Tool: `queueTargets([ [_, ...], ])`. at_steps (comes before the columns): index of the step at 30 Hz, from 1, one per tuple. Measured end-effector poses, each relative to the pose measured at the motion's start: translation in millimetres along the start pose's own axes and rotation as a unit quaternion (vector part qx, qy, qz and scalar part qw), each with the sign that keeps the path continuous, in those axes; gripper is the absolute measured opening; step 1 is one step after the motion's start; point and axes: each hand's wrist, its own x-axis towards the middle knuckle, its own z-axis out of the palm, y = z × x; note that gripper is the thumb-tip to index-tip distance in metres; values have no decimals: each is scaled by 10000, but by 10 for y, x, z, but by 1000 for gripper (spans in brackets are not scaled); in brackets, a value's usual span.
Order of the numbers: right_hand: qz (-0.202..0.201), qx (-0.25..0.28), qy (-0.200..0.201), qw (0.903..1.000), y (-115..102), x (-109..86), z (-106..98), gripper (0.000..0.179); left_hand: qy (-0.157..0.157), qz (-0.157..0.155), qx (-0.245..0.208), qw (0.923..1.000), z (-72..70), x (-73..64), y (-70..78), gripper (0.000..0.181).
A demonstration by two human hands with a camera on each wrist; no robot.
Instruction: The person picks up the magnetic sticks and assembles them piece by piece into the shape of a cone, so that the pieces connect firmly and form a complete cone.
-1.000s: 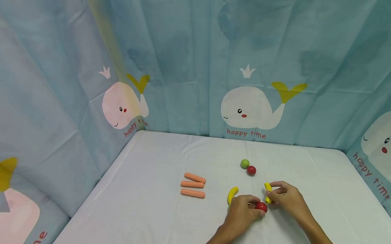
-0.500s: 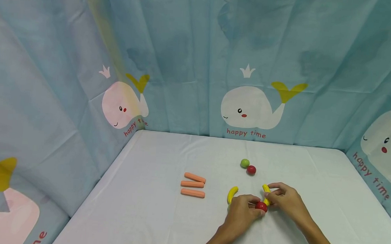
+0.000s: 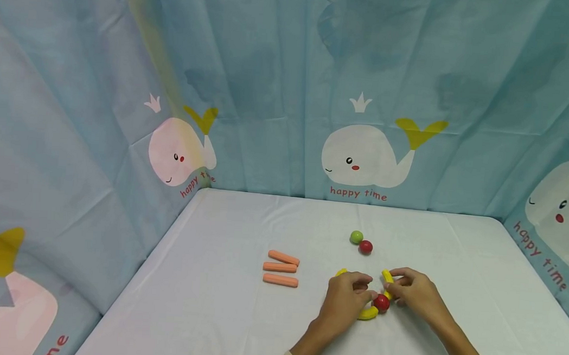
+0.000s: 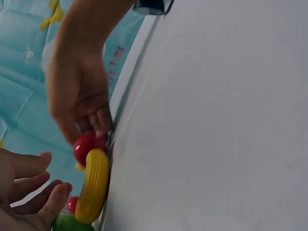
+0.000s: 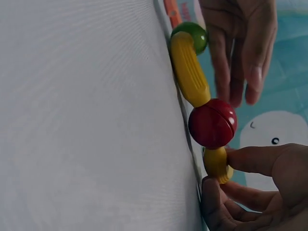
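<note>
My left hand [image 3: 345,300] hovers beside a red ball [image 3: 381,303], its relaxed fingers apart and holding nothing. My right hand [image 3: 419,294] pinches a yellow toy banana [image 3: 387,279] between thumb and fingers, one end against that ball. From the ball's other side a second toy banana [image 3: 368,313] curves toward a green ball [image 5: 192,37], which shows in the right wrist view. Tip to ball, these pieces form a touching chain on the table. A third toy banana [image 3: 341,271] is mostly hidden behind my left hand in the head view.
Farther back on the white table [image 3: 227,315], a small green ball [image 3: 356,237] touches another red ball [image 3: 365,247]. Three orange sticks [image 3: 280,280] lie to the left. A blue curtain [image 3: 280,90] with printed whales hangs around the table.
My left hand has let go of the red ball and shifted left and back, uncovering the toy banana near it. The right hand's toy banana has moved left until it meets the ball.
</note>
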Motion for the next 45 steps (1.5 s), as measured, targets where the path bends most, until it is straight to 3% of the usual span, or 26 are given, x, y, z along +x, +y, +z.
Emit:
queueTargets([
  [8,-30,-353,33,9994,14,18,21,53,515,61,591,9969,-280,147,-154,25],
  [17,-29,-645,0,9979,-41,3,33,58,489,-433,1175,9909,-442,248,-310,27],
  [29,-237,-771,153,9966,-48,29,46,47,374,-437,1047,9928,-499,234,-363,19],
  [37,-238,-773,254,9964,-81,118,90,37,175,-617,841,9944,-536,157,-364,23],
  [45,-216,-564,300,9977,-106,185,138,30,226,-664,565,9959,-516,114,-373,27],
])
